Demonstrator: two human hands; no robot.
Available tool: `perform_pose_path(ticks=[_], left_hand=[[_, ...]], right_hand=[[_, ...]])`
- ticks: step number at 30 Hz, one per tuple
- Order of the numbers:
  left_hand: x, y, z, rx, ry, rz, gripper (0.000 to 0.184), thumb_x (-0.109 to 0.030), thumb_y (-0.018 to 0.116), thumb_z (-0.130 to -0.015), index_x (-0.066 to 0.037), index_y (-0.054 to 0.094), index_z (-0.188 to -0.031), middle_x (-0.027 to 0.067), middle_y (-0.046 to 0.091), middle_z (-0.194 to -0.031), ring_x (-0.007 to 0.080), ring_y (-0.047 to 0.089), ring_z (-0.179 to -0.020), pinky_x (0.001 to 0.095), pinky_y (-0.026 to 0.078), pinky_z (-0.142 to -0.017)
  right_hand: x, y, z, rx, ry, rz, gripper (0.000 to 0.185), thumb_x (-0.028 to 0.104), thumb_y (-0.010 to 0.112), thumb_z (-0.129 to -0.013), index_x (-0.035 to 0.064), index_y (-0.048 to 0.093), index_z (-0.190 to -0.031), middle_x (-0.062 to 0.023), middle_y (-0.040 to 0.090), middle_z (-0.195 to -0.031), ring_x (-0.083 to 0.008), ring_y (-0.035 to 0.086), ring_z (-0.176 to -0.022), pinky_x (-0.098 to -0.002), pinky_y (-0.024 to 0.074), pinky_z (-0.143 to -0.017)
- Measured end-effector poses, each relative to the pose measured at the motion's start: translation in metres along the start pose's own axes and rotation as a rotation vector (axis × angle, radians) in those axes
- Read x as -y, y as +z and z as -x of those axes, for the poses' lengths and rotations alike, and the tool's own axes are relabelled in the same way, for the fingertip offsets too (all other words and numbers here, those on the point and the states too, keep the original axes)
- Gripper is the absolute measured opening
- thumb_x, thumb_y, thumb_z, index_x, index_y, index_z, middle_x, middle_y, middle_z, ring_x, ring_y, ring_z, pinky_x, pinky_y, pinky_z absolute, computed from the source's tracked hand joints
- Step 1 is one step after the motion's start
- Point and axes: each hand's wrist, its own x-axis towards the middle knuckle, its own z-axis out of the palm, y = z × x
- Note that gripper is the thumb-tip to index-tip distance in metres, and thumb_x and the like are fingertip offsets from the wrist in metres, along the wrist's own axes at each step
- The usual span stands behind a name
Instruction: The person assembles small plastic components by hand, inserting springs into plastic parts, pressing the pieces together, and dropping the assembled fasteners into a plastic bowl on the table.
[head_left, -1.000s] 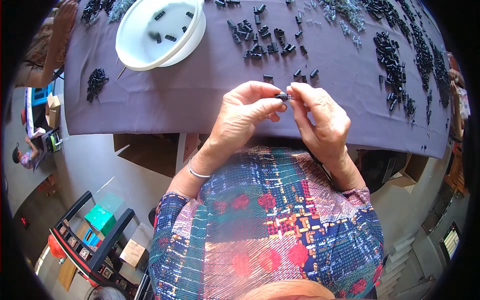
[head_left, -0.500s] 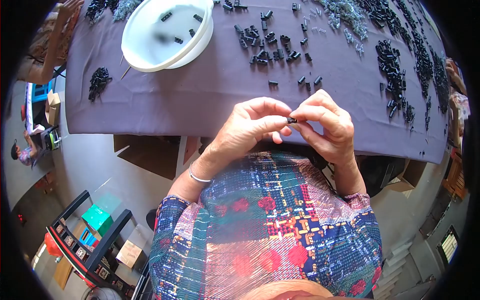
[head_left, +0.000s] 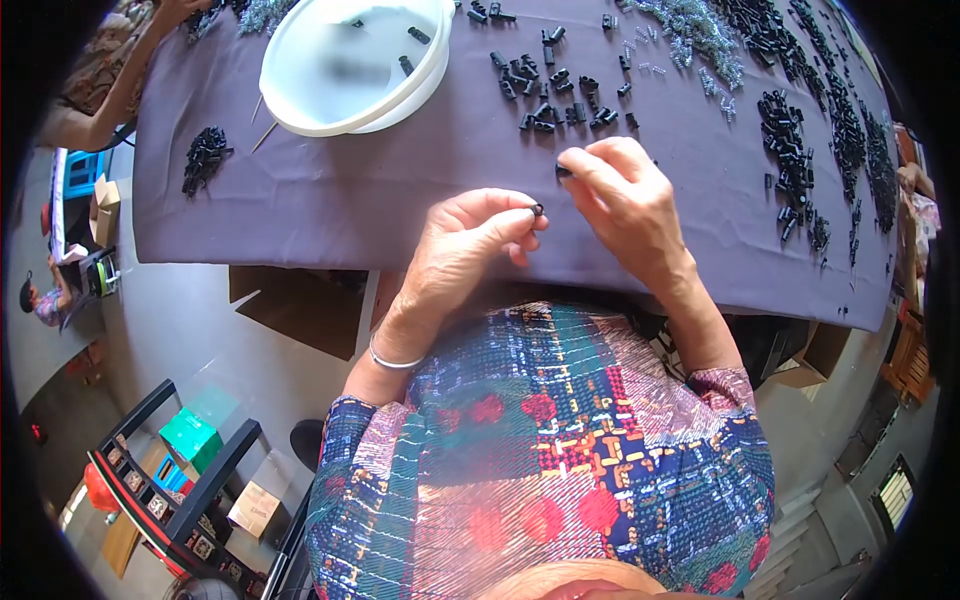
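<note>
My left hand (head_left: pixel 460 240) hovers over the near edge of the table, thumb and fingers pinched on a small black part (head_left: pixel 538 210) with a ring-like end. To its right and a little farther forward, my right hand (head_left: pixel 630 200) has thumb and index finger closed on a small black cylinder (head_left: pixel 562 172), mostly covered by the fingertips. The two pieces are apart. Beyond my right hand, several short black plastic cylinders (head_left: pixel 540 118) lie scattered on the purple-grey tablecloth (head_left: pixel 340 200).
A white plastic tub (head_left: pixel 350 128) holding a few black pieces stands at the back left. Left of it lies a small black pile (head_left: pixel 205 160). Clear springs (head_left: pixel 700 45) are heaped at the back, and black parts (head_left: pixel 788 150) on the right. Another person's arm (head_left: pixel 100 125) is at the far left.
My hands were together at one black piece. Now they are apart: the right has moved forward over the table with a black cylinder, the left slightly left and forward with a black part.
</note>
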Motion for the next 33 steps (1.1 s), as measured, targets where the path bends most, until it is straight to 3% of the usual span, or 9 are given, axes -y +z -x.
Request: perform_pose_path(ticks=[4, 8, 10, 11, 12, 14, 17, 24, 33], left_hand=[[0.002, 0.001, 0.0, 0.003, 0.012, 0.031, 0.02, -0.013, 0.067, -0.091, 0.001, 0.066, -0.105, 0.0101, 0.07, -0.094, 0.0123, 0.065, -0.078, 0.0247, 0.052, -0.068], [0.004, 0.001, -0.002, 0.007, 0.013, 0.034, 0.02, -0.013, 0.067, -0.091, 0.001, 0.066, -0.106, 0.01, 0.07, -0.094, 0.0122, 0.064, -0.078, 0.0247, 0.052, -0.068], [0.004, 0.003, -0.003, 0.012, 0.023, 0.03, 0.02, -0.013, 0.067, -0.091, 0.001, 0.067, -0.105, 0.0098, 0.07, -0.094, 0.0119, 0.064, -0.078, 0.0245, 0.052, -0.068], [0.003, 0.005, -0.004, 0.012, 0.03, 0.023, 0.019, -0.013, 0.067, -0.091, 0.001, 0.067, -0.105, 0.0097, 0.07, -0.094, 0.0118, 0.064, -0.077, 0.0244, 0.052, -0.068], [0.003, 0.007, -0.004, 0.014, 0.037, 0.016, 0.019, -0.013, 0.067, -0.092, 0.0, 0.067, -0.105, 0.0096, 0.07, -0.093, 0.0117, 0.064, -0.077, 0.0243, 0.052, -0.068], [0.003, 0.012, -0.007, 0.038, 0.07, 0.006, 0.018, -0.011, 0.067, -0.091, 0.001, 0.068, -0.105, 0.0107, 0.07, -0.093, 0.0119, 0.063, -0.074, 0.0256, 0.052, -0.067], [0.004, 0.021, -0.011, 0.051, 0.086, -0.02, 0.019, -0.01, 0.068, -0.09, 0.001, 0.068, -0.105, 0.0108, 0.07, -0.093, 0.0124, 0.063, -0.074, 0.0261, 0.052, -0.066], [0.006, 0.034, -0.012, 0.048, 0.104, -0.104, 0.02, -0.011, 0.069, -0.09, 0.002, 0.068, -0.106, 0.0095, 0.071, -0.09, 0.012, 0.065, -0.077, 0.0246, 0.053, -0.067], [0.009, 0.044, -0.011, 0.031, 0.151, -0.15, 0.019, -0.008, 0.068, -0.09, 0.003, 0.068, -0.106, 0.0067, 0.07, -0.089, 0.0102, 0.065, -0.078, 0.023, 0.054, -0.068]], right_hand=[[0.0, 0.016, 0.001, 0.142, 0.03, 0.196, 0.027, -0.003, 0.069, -0.073, 0.0042, 0.065, -0.098, -0.0108, 0.06, -0.084, -0.0268, 0.062, -0.083, -0.0353, 0.0534, -0.067], [-0.004, 0.017, 0.002, 0.064, 0.044, 0.113, 0.024, -0.005, 0.067, -0.074, 0.0039, 0.065, -0.097, -0.01, 0.06, -0.083, -0.0235, 0.062, -0.076, -0.0324, 0.0527, -0.063], [-0.003, 0.005, 0.002, 0.02, 0.2, -0.181, 0.023, -0.005, 0.068, -0.077, 0.004, 0.065, -0.098, -0.0071, 0.061, -0.082, -0.0148, 0.06, -0.07, -0.0265, 0.0497, -0.059], [0.0, -0.005, 0.001, 0.051, 0.359, -0.346, 0.018, -0.004, 0.068, -0.078, 0.0031, 0.064, -0.095, -0.0054, 0.062, -0.08, -0.014, 0.06, -0.067, -0.026, 0.0504, -0.061], [-0.002, -0.007, 0.006, 0.031, 0.539, -0.664, 0.015, -0.001, 0.069, -0.083, 0.0018, 0.065, -0.097, -0.0016, 0.063, -0.082, -0.0067, 0.057, -0.071, -0.0215, 0.0479, -0.062], [0.0, -0.019, 0.01, 0.035, 0.679, -0.904, 0.012, 0.002, 0.069, -0.086, 0.0002, 0.066, -0.098, 0.0006, 0.063, -0.085, -0.0041, 0.057, -0.075, -0.0192, 0.0469, -0.065], [0.004, -0.025, 0.019, 0.017, 0.724, -0.994, 0.011, 0.001, 0.068, -0.087, 0.0001, 0.066, -0.098, 0.0009, 0.063, -0.085, -0.0046, 0.057, -0.076, -0.0187, 0.047, -0.066], [0.024, -0.04, 0.028, -0.098, 0.681, -0.878, 0.013, -0.003, 0.068, -0.086, -0.0007, 0.066, -0.099, -0.0002, 0.064, -0.088, -0.0054, 0.059, -0.077, -0.0193, 0.0483, -0.068], [0.027, -0.035, 0.033, -0.186, 0.522, -0.59, 0.015, -0.006, 0.071, -0.078, 0.0001, 0.066, -0.091, -0.006, 0.066, -0.08, -0.0116, 0.065, -0.071, -0.0241, 0.0514, -0.064]])
